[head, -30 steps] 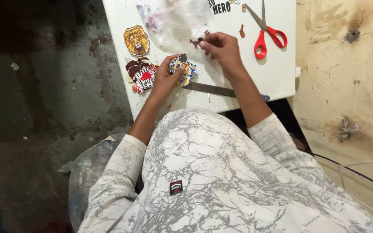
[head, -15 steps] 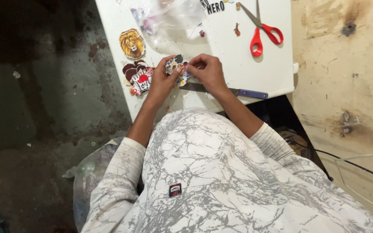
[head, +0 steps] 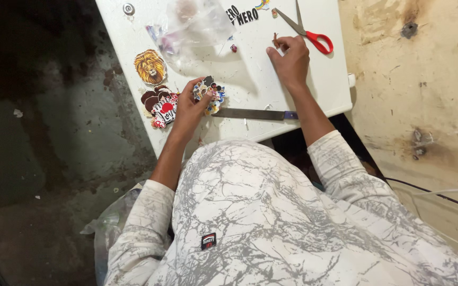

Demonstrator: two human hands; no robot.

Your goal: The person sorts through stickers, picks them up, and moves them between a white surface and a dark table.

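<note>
My left hand [head: 186, 108] holds a small colourful die-cut sticker [head: 210, 94] against the white table [head: 319, 90], near its front edge. My right hand [head: 291, 59] rests further back on the table with its fingertips pinched on a tiny brown scrap [head: 275, 39], just beside the red-handled scissors [head: 309, 33]. A long metal ruler [head: 258, 114] lies flat between the two hands.
A lion sticker [head: 150, 66] and a dark red-and-white sticker [head: 160, 105] lie at the table's left side. A crumpled clear plastic bag [head: 194, 29] and black letter stickers [head: 244, 15] sit at the back. Dark floor lies left; a stained wall and cable lie right.
My right hand left the sticker in my left hand and moved back and right toward the scissors. The left hand stayed holding the sticker.
</note>
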